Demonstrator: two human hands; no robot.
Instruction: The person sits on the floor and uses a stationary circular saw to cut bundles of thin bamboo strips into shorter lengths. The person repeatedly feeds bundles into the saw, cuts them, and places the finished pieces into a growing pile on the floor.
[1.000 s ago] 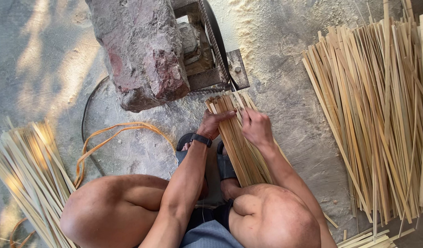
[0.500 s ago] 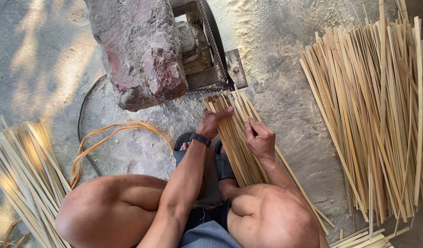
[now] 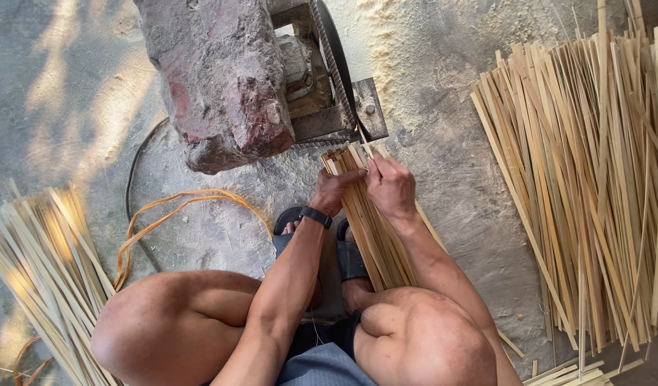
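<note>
Cut off at the right edge: pile of bamboo strips (image 3: 586,186). Cropped at left and bottom: second pile (image 3: 43,279). Hidden under stone block (image 3: 218,78): part of the machine (image 3: 322,78).

1. Upper centre: a big rough stone block (image 3: 218,78) and a metal machine (image 3: 329,86) wall off the way ahead.
2. Right side: a heap of bamboo strips (image 3: 593,186) fills the floor.
3. Lower left: another strip pile (image 3: 43,271).
4. Bare concrete floor (image 3: 64,107) lies open at upper left.

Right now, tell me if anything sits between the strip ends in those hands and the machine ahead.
Nothing visible does. The left hand and right hand hold the bundle of bamboo strips, whose ends lie right at the machine.
</note>
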